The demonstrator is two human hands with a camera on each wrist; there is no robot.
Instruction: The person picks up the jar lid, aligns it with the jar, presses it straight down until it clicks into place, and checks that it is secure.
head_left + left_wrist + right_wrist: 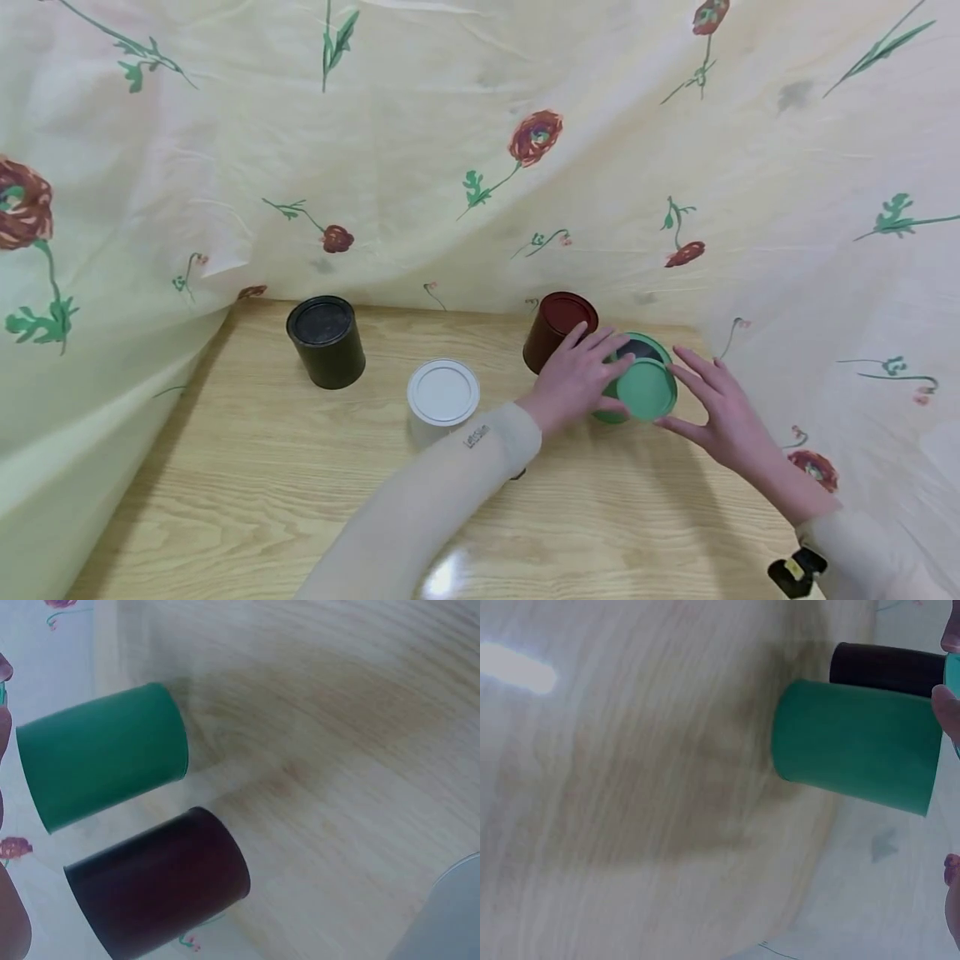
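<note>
A green can [611,414] stands near the table's back right, with a dark opening [637,347] at its top. Just above and in front of that rim is a round green lid [647,390], tilted toward me. My left hand [573,383] holds the lid's left edge between fingers and thumb. From the other side, my right hand [723,417] grips its right edge. In the left wrist view the green can [105,754] is upright beside the dark red can [161,885]. Only fingertips and a sliver of lid [952,671] show in the right wrist view.
A lidded dark red can [543,337] stands just left of the green one, behind my left hand. A white can [443,392] is near my left forearm, and a black can [326,342] is farther left. Flowered cloth [420,167] hangs behind the wooden table [247,467] and along its sides.
</note>
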